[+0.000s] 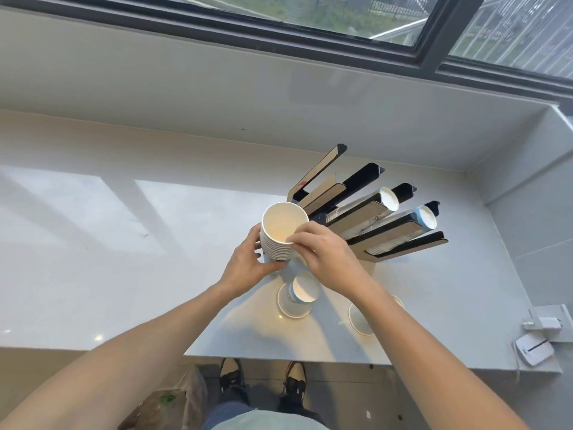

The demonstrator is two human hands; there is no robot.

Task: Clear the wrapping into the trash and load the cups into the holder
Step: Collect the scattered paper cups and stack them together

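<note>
At centre counter, just at seven o'clock of the holder (369, 209), the cup stack (280, 235) stood clasped by the left hand (248, 268) low and the right hand (325, 256) pinching its rim, judged light, crushable, best gripped around the nested sides.

The paper cup stack (280, 235) is looking matt and ribbed along its nested rims. The counter (108, 243) is gleaming glossy and smooth. The holder (366, 212) is showing matt, board-like slats with black edging.
</note>
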